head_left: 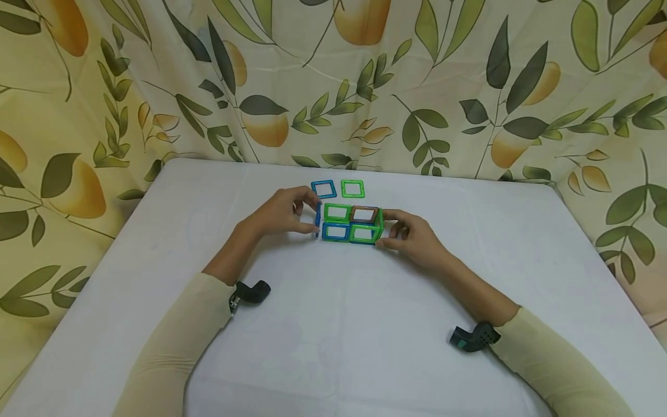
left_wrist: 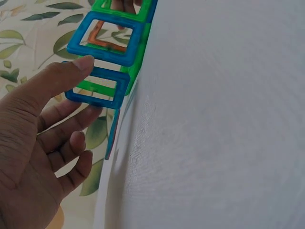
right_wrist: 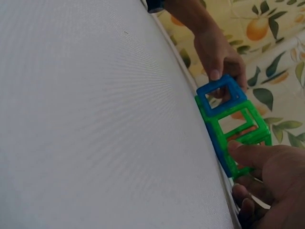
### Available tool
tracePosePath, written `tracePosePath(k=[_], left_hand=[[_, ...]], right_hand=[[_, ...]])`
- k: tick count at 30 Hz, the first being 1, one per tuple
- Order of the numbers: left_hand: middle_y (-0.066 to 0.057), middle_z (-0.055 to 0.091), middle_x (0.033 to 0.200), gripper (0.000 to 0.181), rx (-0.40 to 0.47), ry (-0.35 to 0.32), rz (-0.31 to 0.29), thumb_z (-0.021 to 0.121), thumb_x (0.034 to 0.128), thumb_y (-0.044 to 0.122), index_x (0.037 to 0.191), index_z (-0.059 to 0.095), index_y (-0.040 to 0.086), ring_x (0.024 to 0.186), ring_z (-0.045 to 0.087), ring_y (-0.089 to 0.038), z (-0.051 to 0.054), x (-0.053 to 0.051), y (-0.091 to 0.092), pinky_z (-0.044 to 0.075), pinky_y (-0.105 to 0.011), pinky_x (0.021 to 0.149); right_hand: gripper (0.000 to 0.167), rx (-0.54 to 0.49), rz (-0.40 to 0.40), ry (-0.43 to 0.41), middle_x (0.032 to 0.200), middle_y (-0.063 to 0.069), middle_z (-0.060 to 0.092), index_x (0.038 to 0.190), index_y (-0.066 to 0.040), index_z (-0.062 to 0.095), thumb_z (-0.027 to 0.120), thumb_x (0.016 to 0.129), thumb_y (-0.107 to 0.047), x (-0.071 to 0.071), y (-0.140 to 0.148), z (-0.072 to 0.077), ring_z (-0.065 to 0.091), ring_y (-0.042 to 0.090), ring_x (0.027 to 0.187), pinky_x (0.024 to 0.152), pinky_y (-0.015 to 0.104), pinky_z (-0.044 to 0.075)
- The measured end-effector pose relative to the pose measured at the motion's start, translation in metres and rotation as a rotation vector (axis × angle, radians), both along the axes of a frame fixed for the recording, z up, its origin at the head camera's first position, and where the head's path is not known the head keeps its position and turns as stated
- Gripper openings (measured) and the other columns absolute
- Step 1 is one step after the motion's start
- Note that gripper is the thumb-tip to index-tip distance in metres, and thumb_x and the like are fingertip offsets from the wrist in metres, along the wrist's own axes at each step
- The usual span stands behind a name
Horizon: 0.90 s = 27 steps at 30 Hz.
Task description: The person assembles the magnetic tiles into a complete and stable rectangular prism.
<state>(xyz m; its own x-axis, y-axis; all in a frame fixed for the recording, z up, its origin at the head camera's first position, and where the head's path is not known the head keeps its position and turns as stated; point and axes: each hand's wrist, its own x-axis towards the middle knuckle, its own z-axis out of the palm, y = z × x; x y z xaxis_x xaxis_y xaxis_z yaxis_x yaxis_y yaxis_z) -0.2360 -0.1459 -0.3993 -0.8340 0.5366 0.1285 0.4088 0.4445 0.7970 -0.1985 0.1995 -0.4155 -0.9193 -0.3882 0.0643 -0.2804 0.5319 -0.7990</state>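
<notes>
In the head view, a small box-like structure (head_left: pixel 350 231) of square magnetic frame tiles stands on the white table. Blue and green tiles form its front, with a green and a brown-orange tile (head_left: pixel 365 207) behind them. My left hand (head_left: pixel 278 213) pinches a blue square tile (head_left: pixel 318 219) upright between thumb and fingers, just beside the structure's left end. In the left wrist view, that blue tile (left_wrist: pixel 123 90) sits under my thumb. At the opposite end, my right hand (head_left: pixel 419 237) grips a green tile (head_left: pixel 381 223) of the structure, thumb in front and fingers behind.
Two loose square tiles, one blue (head_left: pixel 323 197) and one green (head_left: pixel 352 180), lie flat behind the structure. White cloth covers the table (head_left: pixel 333 324). A fruit-and-leaf patterned curtain (head_left: pixel 323 139) hangs along the table's far edge.
</notes>
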Motion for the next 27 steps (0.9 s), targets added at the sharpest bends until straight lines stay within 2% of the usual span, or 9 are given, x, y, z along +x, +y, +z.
tracePosePath(k=[13,21,27], left_hand=[[-0.006,0.072,0.114,0.051,-0.007,0.015,-0.009,0.094,0.0780,0.011,0.120,0.066,0.005,0.084,0.051,-0.023,-0.0012,0.0015,0.0049,0.043,-0.034,0.074],[-0.008,0.071,0.115,0.052,-0.011,0.010,-0.017,0.094,0.0780,0.010,0.120,0.064,0.004,0.085,0.051,-0.024,-0.0006,0.0035,0.0068,0.043,-0.034,0.075],[-0.008,0.071,0.116,0.052,-0.017,-0.002,-0.020,0.094,0.0786,0.011,0.121,0.064,0.004,0.085,0.052,-0.023,-0.0007,0.0027,0.0064,0.043,-0.034,0.076]], right_hand=[[0.062,0.010,0.002,0.016,0.110,0.014,0.067,0.144,-0.005,0.061,0.087,0.088,-0.014,-0.0013,0.0007,-0.0031,0.055,0.026,0.084,0.072,0.029,0.044],[0.061,0.009,0.006,0.015,0.098,0.014,0.067,0.143,-0.005,0.062,0.087,0.088,-0.013,-0.0012,0.0005,-0.0045,0.055,0.025,0.082,0.070,0.028,0.044],[0.061,0.005,0.005,0.002,0.103,0.014,0.067,0.144,-0.006,0.061,0.087,0.089,-0.014,-0.0010,0.0009,-0.0040,0.055,0.026,0.084,0.071,0.029,0.044]])
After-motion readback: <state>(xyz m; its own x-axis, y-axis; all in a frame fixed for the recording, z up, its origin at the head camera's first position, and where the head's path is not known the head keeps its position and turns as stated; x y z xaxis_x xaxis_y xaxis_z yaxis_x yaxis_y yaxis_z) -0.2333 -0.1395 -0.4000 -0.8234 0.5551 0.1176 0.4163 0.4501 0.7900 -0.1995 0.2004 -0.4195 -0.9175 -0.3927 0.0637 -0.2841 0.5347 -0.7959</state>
